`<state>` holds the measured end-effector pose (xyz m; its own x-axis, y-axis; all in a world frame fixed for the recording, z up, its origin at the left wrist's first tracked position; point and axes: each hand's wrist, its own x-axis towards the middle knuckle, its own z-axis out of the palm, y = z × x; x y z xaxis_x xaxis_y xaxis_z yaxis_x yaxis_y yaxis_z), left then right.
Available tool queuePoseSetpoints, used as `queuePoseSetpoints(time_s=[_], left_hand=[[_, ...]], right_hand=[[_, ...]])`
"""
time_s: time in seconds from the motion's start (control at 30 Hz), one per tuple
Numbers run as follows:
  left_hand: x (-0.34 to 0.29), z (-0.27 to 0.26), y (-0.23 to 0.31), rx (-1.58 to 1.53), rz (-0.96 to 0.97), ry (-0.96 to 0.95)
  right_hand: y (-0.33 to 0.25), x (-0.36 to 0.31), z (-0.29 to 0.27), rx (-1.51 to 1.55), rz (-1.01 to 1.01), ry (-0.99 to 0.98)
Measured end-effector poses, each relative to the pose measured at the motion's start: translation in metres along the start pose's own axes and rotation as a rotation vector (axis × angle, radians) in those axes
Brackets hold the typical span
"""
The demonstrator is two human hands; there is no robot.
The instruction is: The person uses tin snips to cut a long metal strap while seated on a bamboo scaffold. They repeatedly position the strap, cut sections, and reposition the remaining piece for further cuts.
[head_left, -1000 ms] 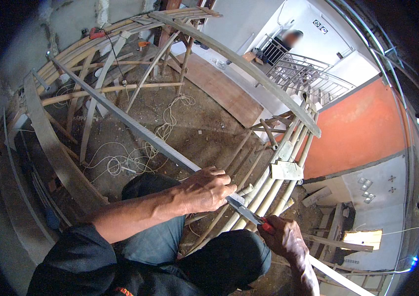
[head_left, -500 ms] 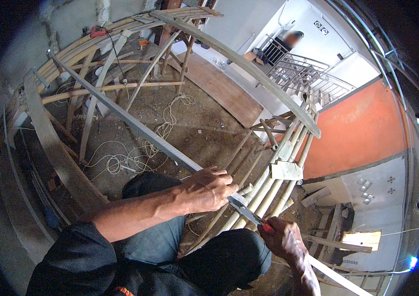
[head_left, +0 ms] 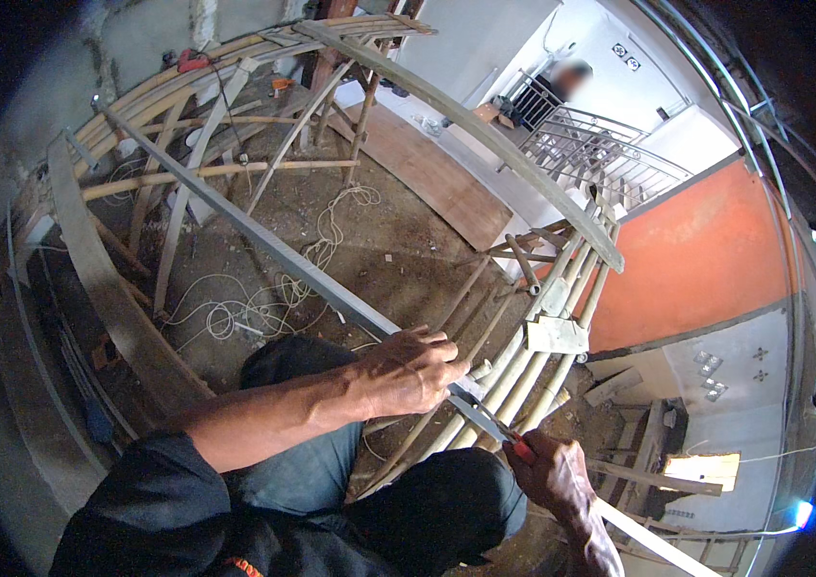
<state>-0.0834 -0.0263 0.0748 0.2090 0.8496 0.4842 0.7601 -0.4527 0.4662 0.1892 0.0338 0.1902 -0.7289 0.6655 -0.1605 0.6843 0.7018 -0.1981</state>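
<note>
A long grey metal channel [head_left: 263, 236] slants from the bamboo staging at the upper left down to my hands. My left hand [head_left: 413, 370] is closed around it, knuckles up, above my knees. In my right hand [head_left: 550, 468] is a pair of tin snips [head_left: 521, 448] with red grips, its metal blades reaching up-left onto the channel just past my left hand. Whether the blades are parted I cannot make out. A pale strip [head_left: 658, 540] shows beyond my right wrist, in line with the channel.
Bamboo poles [head_left: 523, 385] lie beside my right knee, a white piece [head_left: 558, 336] on them. A long plank [head_left: 465, 115] crosses above the floor. Below are tangled cable [head_left: 225, 317] and a brown board [head_left: 427, 173]. A person [head_left: 547, 91] is near the far railing [head_left: 600, 135].
Both hands stay in nearly the same place on the channel and the snips. My left hand has shifted very slightly to the right.
</note>
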Motion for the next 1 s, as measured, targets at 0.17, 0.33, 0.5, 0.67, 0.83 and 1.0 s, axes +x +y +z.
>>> queuePoseSetpoints(time_s=[0.17, 0.33, 0.5, 0.67, 0.83, 1.0], left_hand=[[0.005, -0.002, 0.000, 0.011, 0.031, 0.105], [0.008, -0.011, -0.009, -0.087, -0.095, 0.015], [0.022, -0.015, -0.013, -0.092, 0.004, 0.033], [0.028, -0.018, -0.007, -0.056, 0.063, -0.008], [0.024, -0.016, -0.002, -0.040, 0.067, -0.061], [0.021, -0.009, 0.003, -0.076, 0.060, -0.076]], right_hand=[[0.002, -0.002, -0.013, -0.027, 0.044, -0.066], [0.020, -0.009, -0.035, -0.024, 0.242, -0.283], [0.017, -0.023, -0.017, 0.015, 0.046, -0.013], [0.015, -0.019, -0.010, 0.008, 0.021, 0.065], [0.015, -0.010, -0.013, 0.033, -0.003, 0.001], [0.015, -0.005, -0.012, -0.003, -0.029, -0.004]])
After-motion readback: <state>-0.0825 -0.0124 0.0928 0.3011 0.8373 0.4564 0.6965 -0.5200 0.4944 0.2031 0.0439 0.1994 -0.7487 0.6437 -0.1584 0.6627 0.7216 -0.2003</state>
